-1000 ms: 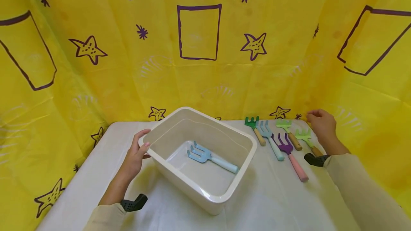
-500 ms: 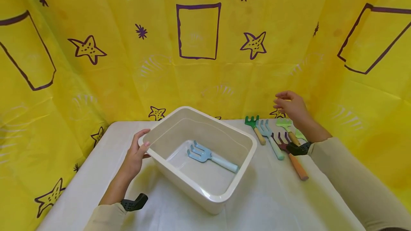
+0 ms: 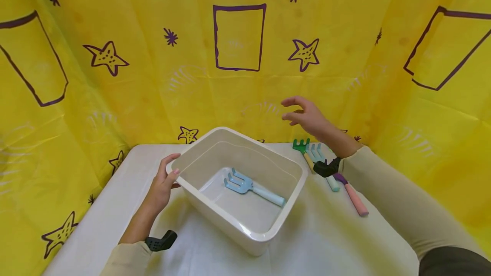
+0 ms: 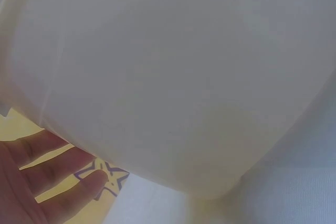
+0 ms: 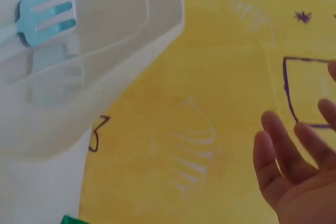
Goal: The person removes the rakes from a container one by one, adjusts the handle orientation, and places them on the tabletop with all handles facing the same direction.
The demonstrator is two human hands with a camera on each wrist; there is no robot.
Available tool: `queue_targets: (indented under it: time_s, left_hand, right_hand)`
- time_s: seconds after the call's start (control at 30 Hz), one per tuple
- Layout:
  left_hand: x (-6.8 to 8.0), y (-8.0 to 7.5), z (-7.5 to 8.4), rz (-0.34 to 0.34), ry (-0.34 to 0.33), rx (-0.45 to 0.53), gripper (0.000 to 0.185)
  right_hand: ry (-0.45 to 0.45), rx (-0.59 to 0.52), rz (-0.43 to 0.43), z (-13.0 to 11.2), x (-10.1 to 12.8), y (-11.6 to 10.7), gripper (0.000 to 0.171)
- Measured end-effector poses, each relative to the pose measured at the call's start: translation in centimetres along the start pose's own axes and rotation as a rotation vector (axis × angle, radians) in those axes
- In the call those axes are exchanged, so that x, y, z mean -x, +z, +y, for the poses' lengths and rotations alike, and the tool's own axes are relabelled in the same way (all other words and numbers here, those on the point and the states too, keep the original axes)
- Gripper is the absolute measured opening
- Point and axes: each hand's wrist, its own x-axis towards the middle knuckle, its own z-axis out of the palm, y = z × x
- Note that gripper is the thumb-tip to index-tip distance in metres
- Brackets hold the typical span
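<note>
Yellow star-printed cloth point(image 3: 238, 80) backs the white table point(image 3: 326, 242) — pink-handled purple rake point(image 3: 353, 195) lying there.

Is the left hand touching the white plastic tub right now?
Touching. The head view shows the left hand with its thumb on the rim of the white plastic tub.

My right hand point(image 3: 307, 116) rose off the table from the far end of the row of rakes and swept across, above them, toward the tub point(image 3: 268, 161). It ended in the air just beyond the tub's back corner, empty, fingers loosely spread. My forearm covered both light green rakes and the purple rake's point(image 3: 354, 197) head.
</note>
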Motion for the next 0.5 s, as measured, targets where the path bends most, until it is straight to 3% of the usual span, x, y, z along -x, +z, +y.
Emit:
queue_targets:
  time_s: [0.2, 0.5]
  left_hand:
    - [-0.1, -0.1, -0.2, 0.002, 0.000, 0.018, 0.046]
    - [-0.1, -0.1, -0.4, 0.009, -0.011, 0.001, 0.046]
  right_hand:
    - [-0.152, -0.074, -0.229, -1.1, -1.6, 2.7, 0.041]
    - [-0.133, -0.055, -0.516, -2.0, -3.5, 7.0, 0.043]
